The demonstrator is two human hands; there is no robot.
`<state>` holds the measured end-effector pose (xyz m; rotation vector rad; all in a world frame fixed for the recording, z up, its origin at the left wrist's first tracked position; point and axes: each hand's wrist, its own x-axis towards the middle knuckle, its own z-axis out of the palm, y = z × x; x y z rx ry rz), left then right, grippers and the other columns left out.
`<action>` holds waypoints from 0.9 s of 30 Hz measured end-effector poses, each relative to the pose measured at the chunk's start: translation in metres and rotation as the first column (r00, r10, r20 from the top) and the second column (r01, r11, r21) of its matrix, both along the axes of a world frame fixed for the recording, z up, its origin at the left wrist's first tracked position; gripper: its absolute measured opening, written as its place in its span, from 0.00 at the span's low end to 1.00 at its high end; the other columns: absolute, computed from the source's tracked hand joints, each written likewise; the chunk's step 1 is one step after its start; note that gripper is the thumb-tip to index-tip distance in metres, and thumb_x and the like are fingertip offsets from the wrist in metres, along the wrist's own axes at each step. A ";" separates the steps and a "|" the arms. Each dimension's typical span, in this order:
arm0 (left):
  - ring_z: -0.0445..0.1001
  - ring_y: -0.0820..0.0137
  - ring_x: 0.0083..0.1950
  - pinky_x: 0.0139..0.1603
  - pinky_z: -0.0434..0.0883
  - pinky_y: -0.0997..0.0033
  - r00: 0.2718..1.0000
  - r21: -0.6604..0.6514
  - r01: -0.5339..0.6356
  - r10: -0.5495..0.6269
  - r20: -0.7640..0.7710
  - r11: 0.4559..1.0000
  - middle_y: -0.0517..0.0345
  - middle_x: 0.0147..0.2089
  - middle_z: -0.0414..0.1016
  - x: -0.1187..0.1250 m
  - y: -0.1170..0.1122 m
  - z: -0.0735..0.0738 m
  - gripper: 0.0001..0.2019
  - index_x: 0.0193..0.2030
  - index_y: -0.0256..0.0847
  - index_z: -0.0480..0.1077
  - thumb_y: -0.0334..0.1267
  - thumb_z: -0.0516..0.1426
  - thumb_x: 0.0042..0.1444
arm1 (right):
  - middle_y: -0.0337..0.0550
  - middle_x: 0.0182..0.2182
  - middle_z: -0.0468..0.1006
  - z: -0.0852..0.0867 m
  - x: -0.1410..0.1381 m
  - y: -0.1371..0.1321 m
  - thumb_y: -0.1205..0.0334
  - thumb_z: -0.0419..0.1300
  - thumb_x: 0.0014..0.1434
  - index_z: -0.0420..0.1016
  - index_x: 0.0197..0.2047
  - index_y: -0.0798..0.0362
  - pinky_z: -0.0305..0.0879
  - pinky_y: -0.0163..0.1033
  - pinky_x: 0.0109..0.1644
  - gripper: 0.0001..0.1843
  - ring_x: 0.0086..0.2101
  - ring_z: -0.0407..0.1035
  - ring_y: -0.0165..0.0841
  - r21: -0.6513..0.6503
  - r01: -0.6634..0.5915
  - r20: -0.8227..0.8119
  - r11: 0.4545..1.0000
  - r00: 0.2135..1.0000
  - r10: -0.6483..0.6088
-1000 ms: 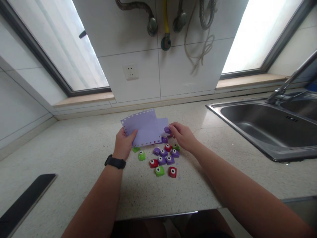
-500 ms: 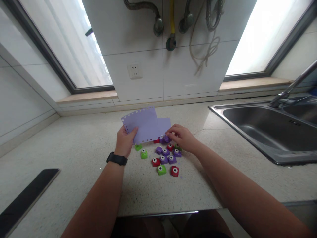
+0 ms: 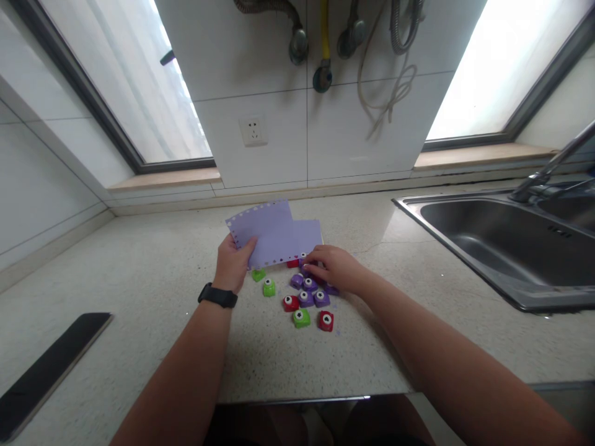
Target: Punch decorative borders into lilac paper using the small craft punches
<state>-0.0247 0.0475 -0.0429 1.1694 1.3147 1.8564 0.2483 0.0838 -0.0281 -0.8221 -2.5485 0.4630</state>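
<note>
My left hand (image 3: 233,263) pinches the lower left corner of a lilac paper sheet (image 3: 269,232) with punched holes along its edges, held up above the countertop. My right hand (image 3: 332,267) lies low over a cluster of small craft punches, fingers curled on a purple punch (image 3: 307,265) at the paper's lower edge. Below it sit more purple punches (image 3: 312,297), red punches (image 3: 325,320) and green punches (image 3: 301,318). A second lilac sheet (image 3: 307,233) lies behind the held one.
A steel sink (image 3: 497,238) with a tap (image 3: 543,173) is set in the speckled countertop (image 3: 139,272) on the right. A black flat object (image 3: 46,371) lies at the left front. A wall socket (image 3: 253,131) and hoses hang on the tiled wall behind.
My right hand has come down from beside the paper onto the pile of punches, its fingers now curled over them. The left hand still holds the sheet in the same place.
</note>
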 end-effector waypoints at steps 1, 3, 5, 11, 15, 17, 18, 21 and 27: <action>0.81 0.61 0.52 0.60 0.74 0.55 1.000 0.011 -0.011 0.011 0.006 1.000 0.45 0.54 0.82 -0.001 0.000 0.000 0.24 0.54 0.37 0.76 0.41 0.70 0.51 | 0.48 0.39 0.81 0.000 0.001 0.000 0.58 0.59 0.69 0.84 0.44 0.50 0.66 0.45 0.47 0.11 0.41 0.74 0.40 0.004 -0.005 0.009 1.000 1.000 0.005; 0.81 0.62 0.52 0.60 0.74 0.56 0.999 0.032 -0.035 0.034 0.021 0.999 0.46 0.55 0.81 -0.004 0.001 0.000 0.24 0.54 0.37 0.76 0.41 0.70 0.51 | 0.48 0.39 0.81 0.000 0.002 0.000 0.58 0.59 0.69 0.84 0.44 0.49 0.66 0.44 0.46 0.11 0.41 0.73 0.40 0.005 -0.015 0.018 1.000 1.000 0.015; 0.81 0.62 0.52 0.61 0.73 0.56 0.998 0.048 -0.056 0.055 0.036 0.997 0.46 0.55 0.81 -0.006 0.001 0.000 0.24 0.54 0.37 0.76 0.41 0.70 0.51 | 0.48 0.40 0.80 0.000 0.003 0.000 0.57 0.58 0.69 0.84 0.44 0.49 0.66 0.44 0.45 0.12 0.41 0.74 0.40 0.001 -0.024 0.024 1.000 0.999 0.024; 0.81 0.63 0.50 0.61 0.73 0.56 0.993 0.052 -0.097 0.093 0.070 0.994 0.46 0.54 0.82 -0.007 0.002 0.002 0.24 0.53 0.37 0.77 0.40 0.70 0.50 | 0.49 0.39 0.80 0.002 0.004 0.000 0.55 0.58 0.70 0.84 0.44 0.48 0.65 0.44 0.45 0.13 0.41 0.73 0.40 -0.005 -0.030 0.040 1.000 0.999 0.030; 0.81 0.64 0.49 0.59 0.74 0.57 0.988 0.050 -0.125 0.119 0.100 0.991 0.46 0.52 0.82 -0.005 0.003 0.003 0.23 0.51 0.36 0.77 0.39 0.71 0.48 | 0.48 0.40 0.80 0.004 0.004 -0.001 0.54 0.57 0.71 0.84 0.45 0.48 0.65 0.42 0.46 0.15 0.42 0.74 0.39 0.002 -0.024 0.082 1.000 0.996 0.024; 0.81 0.64 0.48 0.58 0.74 0.58 0.984 0.065 -0.134 0.125 0.128 0.989 0.46 0.52 0.82 -0.006 0.004 0.003 0.23 0.50 0.36 0.77 0.39 0.71 0.47 | 0.47 0.40 0.80 0.005 0.004 -0.002 0.54 0.56 0.71 0.84 0.45 0.48 0.65 0.42 0.47 0.15 0.43 0.74 0.39 0.006 -0.021 0.101 1.000 0.995 0.020; 0.81 0.64 0.48 0.58 0.74 0.59 0.982 0.076 -0.134 0.123 0.142 0.988 0.46 0.52 0.82 -0.006 0.004 0.003 0.23 0.50 0.36 0.77 0.38 0.71 0.47 | 0.46 0.41 0.81 0.006 0.004 -0.003 0.54 0.56 0.71 0.84 0.45 0.48 0.66 0.41 0.47 0.15 0.43 0.74 0.39 0.008 -0.016 0.101 1.000 0.995 0.015; 0.81 0.65 0.48 0.58 0.74 0.60 0.976 0.103 -0.135 0.114 0.185 0.985 0.47 0.51 0.83 -0.009 0.006 0.001 0.24 0.51 0.36 0.78 0.38 0.72 0.46 | 0.46 0.42 0.81 0.008 0.004 -0.006 0.56 0.57 0.71 0.82 0.48 0.50 0.66 0.42 0.48 0.13 0.44 0.74 0.39 0.011 0.021 0.061 1.000 0.998 -0.022; 0.81 0.65 0.47 0.58 0.74 0.59 0.963 0.094 -0.137 0.111 0.244 0.986 0.48 0.51 0.83 -0.014 0.008 -0.003 0.24 0.51 0.37 0.78 0.38 0.73 0.45 | 0.43 0.40 0.83 0.014 -0.003 -0.010 0.64 0.62 0.65 0.83 0.49 0.48 0.66 0.40 0.46 0.11 0.39 0.74 0.35 -0.041 0.087 -0.088 0.995 0.992 -0.090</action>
